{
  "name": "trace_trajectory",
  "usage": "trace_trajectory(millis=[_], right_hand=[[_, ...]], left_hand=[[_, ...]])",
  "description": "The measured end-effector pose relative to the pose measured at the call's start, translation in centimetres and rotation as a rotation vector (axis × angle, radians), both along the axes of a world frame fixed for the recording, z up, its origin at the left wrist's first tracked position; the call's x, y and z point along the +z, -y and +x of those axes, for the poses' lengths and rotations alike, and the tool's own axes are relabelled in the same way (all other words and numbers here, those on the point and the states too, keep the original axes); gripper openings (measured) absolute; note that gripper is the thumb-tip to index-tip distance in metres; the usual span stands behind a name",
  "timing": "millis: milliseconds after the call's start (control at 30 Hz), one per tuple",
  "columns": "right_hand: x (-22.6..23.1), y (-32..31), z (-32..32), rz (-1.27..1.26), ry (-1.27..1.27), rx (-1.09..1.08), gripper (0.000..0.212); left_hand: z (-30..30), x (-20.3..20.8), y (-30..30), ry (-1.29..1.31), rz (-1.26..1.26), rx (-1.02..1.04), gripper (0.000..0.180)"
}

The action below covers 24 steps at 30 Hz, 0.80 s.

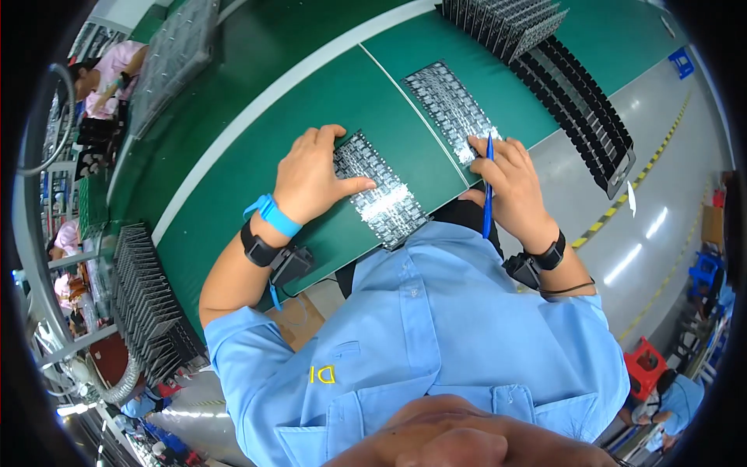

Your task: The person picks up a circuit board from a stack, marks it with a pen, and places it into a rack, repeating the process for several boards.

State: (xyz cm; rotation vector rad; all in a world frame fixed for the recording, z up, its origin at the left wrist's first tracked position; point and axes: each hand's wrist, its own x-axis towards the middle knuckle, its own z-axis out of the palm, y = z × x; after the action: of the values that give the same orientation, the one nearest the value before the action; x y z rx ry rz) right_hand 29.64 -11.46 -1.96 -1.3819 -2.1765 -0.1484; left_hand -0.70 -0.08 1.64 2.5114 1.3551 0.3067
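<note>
Two dark circuit board panels, dense with small silvery parts, lie on the green table. My left hand (311,175) grips the left circuit board panel (381,198) by its left side; the thumb lies across its top and the fingers curl at its edge. Its near end reaches my shirt. In my right hand (510,183) is a slim blue pen-like tool (488,206), held upright in the picture; its exact kind is unclear. Fingertips of that hand also touch the near end of the right circuit board panel (447,97).
A black slotted rack (580,109) stands at the far right, with several boards (506,27) upright in its far part. Another rack of boards (148,303) is at the left. A white line (412,101) crosses the green table (264,156). Other people sit farther off.
</note>
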Motion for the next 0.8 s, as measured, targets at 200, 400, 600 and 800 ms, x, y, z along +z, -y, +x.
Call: trace_trajectory(millis=[200, 400, 600, 800], right_hand=[[-0.5, -0.5, 1.7, -0.016, -0.215, 0.057, 0.057], [1.4, -3.6, -2.2, -0.085, -0.177, -0.267, 0.058], [0.7, -4.2, -1.3, -0.185, -0.242, -0.251, 0.049], [2.0, -4.9, 0.7, -0.277, -0.138, -0.285, 0.041]], left_hand=[[0.0, 1.9, -2.1, -0.111, -0.377, 0.000, 0.059], [-3.6, 0.8, -2.8, 0.414, -0.870, 0.062, 0.030], [-6.7, 2.4, -0.1, 0.831, -0.803, 0.267, 0.022], [-8.1, -1.7, -1.1, 1.036, -0.633, 0.439, 0.022]])
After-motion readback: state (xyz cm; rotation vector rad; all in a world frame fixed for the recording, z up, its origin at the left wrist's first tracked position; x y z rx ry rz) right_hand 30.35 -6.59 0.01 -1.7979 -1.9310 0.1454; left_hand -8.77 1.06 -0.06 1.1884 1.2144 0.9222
